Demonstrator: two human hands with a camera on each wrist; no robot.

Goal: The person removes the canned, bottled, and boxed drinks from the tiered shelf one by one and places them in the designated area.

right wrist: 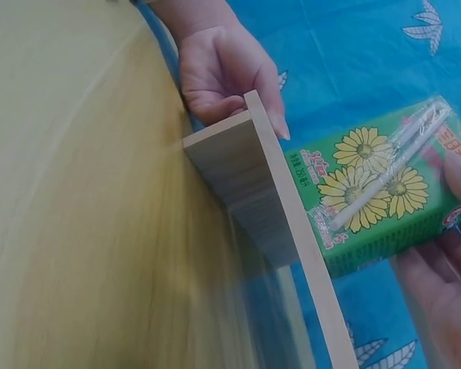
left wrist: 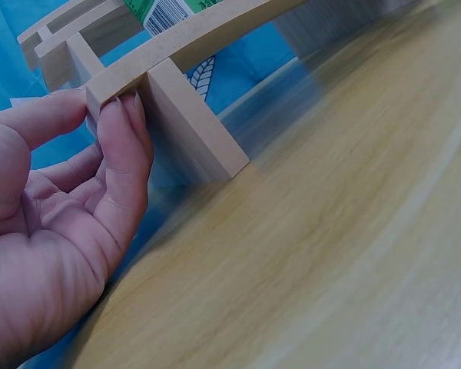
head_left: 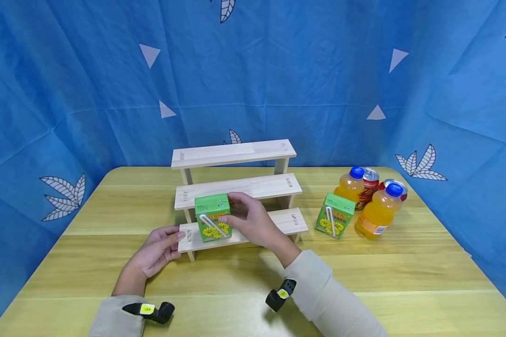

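Nearest the camera, the left hand (head_left: 157, 250) rests with relaxed fingers against the left end of the wooden stepped shelf (head_left: 253, 187), touching its lowest board. Just to its right, the right hand (head_left: 253, 220) grips a green juice carton (head_left: 212, 217) standing on that lowest board. Well to the right of both hands, a second carton (head_left: 335, 215), two orange bottles (head_left: 379, 210) and two cans (head_left: 369, 180) stand on the desk (head_left: 404, 281).

No legible txt for you here. Green carton (head_left: 212, 217): red lettering, too blurred to read; barcode (left wrist: 166, 14) on it, digits unreadable. Yellow wrist tags (head_left: 146, 308): marks too small. Cans (head_left: 368, 185) and bottle label (head_left: 372, 228): illegible.
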